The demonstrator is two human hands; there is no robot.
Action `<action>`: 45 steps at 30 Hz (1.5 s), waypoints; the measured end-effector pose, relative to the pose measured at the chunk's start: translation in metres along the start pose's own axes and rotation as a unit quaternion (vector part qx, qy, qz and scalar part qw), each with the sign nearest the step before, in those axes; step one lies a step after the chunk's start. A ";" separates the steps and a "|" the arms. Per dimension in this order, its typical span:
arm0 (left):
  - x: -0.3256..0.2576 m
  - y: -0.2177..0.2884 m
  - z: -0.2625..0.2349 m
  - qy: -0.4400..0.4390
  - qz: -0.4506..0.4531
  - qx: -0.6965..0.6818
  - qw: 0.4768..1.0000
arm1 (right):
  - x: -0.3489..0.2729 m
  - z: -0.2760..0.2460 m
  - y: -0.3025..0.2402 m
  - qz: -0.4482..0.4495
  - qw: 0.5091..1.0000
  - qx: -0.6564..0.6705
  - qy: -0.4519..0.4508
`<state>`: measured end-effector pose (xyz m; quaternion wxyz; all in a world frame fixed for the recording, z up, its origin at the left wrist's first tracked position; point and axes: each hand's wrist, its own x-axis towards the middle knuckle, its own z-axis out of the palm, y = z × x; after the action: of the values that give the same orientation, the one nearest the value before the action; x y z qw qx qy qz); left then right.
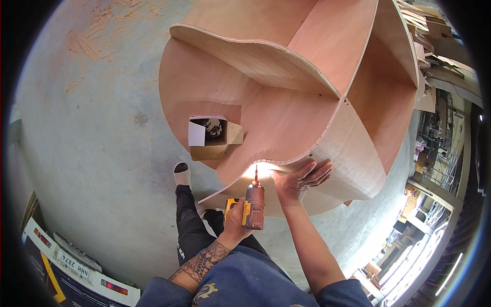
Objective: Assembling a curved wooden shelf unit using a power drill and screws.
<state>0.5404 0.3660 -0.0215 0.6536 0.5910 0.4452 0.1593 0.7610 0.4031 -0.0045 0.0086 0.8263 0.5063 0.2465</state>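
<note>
My left hand [234,220] is wrapped around the handle of a yellow and dark red cordless drill [254,207]. Its bit points away from me at a curved plywood panel [353,146], close to the panel's wavy edge, where a bright light falls. Whether the tip touches the wood is hard to make out. My right hand [299,183] lies against the same panel, just right of the bit, fingers stretched out and holding nothing. Along the bent edge run several small slits. The panel follows the curve of a large plywood structure [204,71] with upright dividers.
An open cardboard box [209,152] with small dark and light contents sits on the structure's flat plywood base. Sawdust [89,43] is scattered on the concrete floor [117,169]. A parked vehicle [76,271] stands at lower left; wood scraps [422,25] are piled at upper right.
</note>
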 end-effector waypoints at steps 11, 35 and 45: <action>-0.002 -0.023 0.011 0.021 0.051 0.044 0.997 | 0.002 -0.003 -0.001 -0.009 1.000 -0.008 -0.017; 0.013 -0.003 0.006 0.021 0.034 -0.034 0.999 | -0.002 -0.002 0.001 0.004 0.999 0.033 -0.021; 0.016 0.000 0.010 0.033 0.012 -0.064 0.997 | -0.006 0.001 0.002 0.014 0.999 0.043 -0.023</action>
<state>0.5568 0.3711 -0.0291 0.6727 0.5478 0.4487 0.2144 0.7609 0.3972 -0.0074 -0.0190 0.8383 0.5046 0.2056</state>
